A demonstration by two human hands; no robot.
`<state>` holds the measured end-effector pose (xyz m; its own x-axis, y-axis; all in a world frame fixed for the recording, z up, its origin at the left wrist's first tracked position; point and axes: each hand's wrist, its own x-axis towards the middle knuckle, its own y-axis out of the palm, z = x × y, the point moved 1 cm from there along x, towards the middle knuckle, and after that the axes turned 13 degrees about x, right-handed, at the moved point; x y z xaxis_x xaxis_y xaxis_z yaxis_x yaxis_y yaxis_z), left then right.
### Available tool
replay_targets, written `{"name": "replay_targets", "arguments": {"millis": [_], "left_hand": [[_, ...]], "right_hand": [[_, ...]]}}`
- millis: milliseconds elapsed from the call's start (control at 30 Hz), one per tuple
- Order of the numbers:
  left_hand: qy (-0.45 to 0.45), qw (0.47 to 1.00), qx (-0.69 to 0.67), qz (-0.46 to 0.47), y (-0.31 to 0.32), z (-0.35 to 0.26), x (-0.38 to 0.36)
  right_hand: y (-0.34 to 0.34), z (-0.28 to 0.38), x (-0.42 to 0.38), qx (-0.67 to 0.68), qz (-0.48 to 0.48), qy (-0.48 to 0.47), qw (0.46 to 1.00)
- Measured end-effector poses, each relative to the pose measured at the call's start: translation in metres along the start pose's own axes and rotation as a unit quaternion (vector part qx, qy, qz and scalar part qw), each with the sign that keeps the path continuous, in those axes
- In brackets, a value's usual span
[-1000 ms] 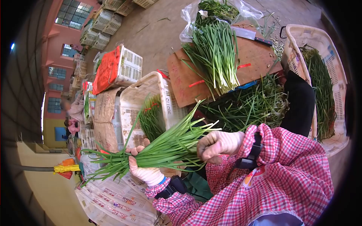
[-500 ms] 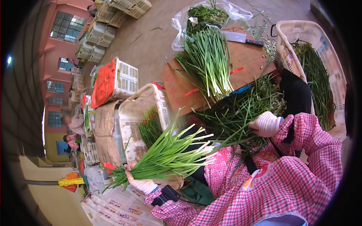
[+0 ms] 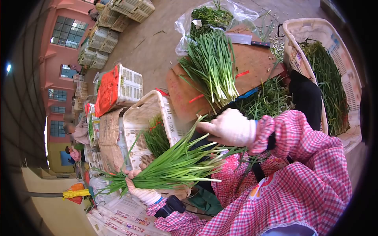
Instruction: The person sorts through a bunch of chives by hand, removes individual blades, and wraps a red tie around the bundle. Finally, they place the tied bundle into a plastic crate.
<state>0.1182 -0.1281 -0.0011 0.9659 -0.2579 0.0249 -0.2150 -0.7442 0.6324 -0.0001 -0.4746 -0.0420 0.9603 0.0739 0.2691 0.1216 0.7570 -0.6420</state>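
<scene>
Left hand closed around chive bunch, right hand at its tips

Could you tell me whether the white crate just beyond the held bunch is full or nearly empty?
Nearly empty: the white crate holds only a small clump of greens, with bare walls showing.

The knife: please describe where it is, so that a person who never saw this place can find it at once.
Find the brown wooden board beside the big white basket. A pile of green chives lies across the board, and the knife rests flat at the board's far edge, past their tips. It is the only metal thing there: a broad pale blade with a dark handle.
</scene>
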Motion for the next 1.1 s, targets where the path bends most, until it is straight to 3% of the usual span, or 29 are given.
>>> {"name": "replay_targets", "arguments": {"millis": [67,167,267,300,333,400,433,500,567,700,767,833,867,900,933,967,1033,1100], "left_hand": [[-0.027,0.997,-0.019,0.065,0.009,0.001,0.001],[-0.026,0.997,-0.022,0.065,0.013,0.002,0.0],[-0.015,0.997,0.004,0.074,0.006,-0.002,-0.001],[-0.015,0.997,0.004,0.073,0.005,-0.002,-0.003],[-0.005,0.999,0.013,0.042,0.004,-0.001,-0.004],[0.003,1.0,0.022,0.013,-0.001,0.0,-0.003],[0.004,1.0,0.024,0.017,-0.009,-0.001,-0.001],[0.008,0.999,0.025,0.021,-0.023,-0.001,0.0],[0.017,0.999,0.019,-0.03,-0.032,-0.001,0.0],[0.018,0.997,0.003,-0.077,-0.032,0.0,-0.003],[0.025,0.998,0.025,-0.046,-0.043,-0.004,-0.001],[0.026,0.998,0.016,-0.055,-0.042,-0.005,-0.001],[0.026,0.998,0.007,-0.064,-0.042,-0.006,-0.002],[0.027,0.998,0.009,-0.064,-0.043,-0.008,-0.002],[0.023,0.998,0.01,-0.065,-0.046,-0.008,-0.002],[0.016,0.998,0.011,-0.064,-0.046,-0.007,0.001],[0.021,0.997,0.021,-0.066,-0.042,-0.002,0.003],[0.03,0.997,0.033,-0.07,-0.038,0.0,0.002]], "right_hand": [[0.011,-0.004,0.016,-0.022,-0.004,-0.011,1.0],[0.022,-0.015,0.028,-0.023,0.037,-0.017,0.999],[0.02,-0.019,0.022,0.175,0.029,-0.029,0.984],[0.02,-0.019,0.019,0.175,0.03,-0.029,0.984],[0.021,-0.02,0.016,0.292,0.041,0.051,0.954],[0.015,-0.019,0.009,0.5,0.086,0.21,0.835],[0.019,-0.024,0.005,0.5,0.085,0.21,0.836],[0.028,-0.04,-0.007,0.658,0.043,0.21,0.722],[0.024,-0.052,-0.025,0.689,0.069,0.193,0.695],[-0.006,-0.07,-0.067,0.663,-0.006,0.265,0.7],[-0.022,-0.091,-0.094,0.59,0.013,0.322,0.741],[-0.039,-0.093,-0.119,0.387,0.126,0.362,0.839],[-0.042,-0.093,-0.125,0.175,0.254,0.325,0.894],[-0.044,-0.095,-0.131,-0.049,0.364,0.266,0.891],[-0.035,-0.103,-0.144,-0.133,0.403,0.255,0.869],[-0.036,-0.089,-0.14,-0.131,0.401,0.258,0.869],[-0.046,-0.049,-0.112,-0.025,0.302,0.26,0.917],[-0.028,-0.038,-0.092,0.221,0.147,0.236,0.935]]}}
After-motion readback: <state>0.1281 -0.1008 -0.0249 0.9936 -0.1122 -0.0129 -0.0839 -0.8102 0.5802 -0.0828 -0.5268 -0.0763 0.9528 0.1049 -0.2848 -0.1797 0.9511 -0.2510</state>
